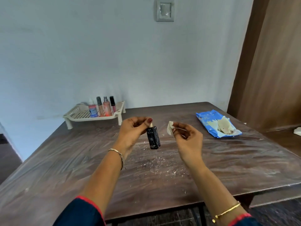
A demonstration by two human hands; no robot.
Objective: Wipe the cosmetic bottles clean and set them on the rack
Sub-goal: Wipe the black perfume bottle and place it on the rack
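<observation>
Dusty table (65, 160), rack (78, 115) holding four bottles (101, 106), wipes pack (216, 123)

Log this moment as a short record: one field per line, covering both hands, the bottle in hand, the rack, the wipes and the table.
left hand: holds the black bottle by its top, above the table
right hand: pinches a small white wipe, apart from the bottle
rack: beige, at the table's far left, four bottles upright on it
wipe pack: blue, far right, used wipes lying on it
table: dark wood, white specks scattered below the bottle
</observation>
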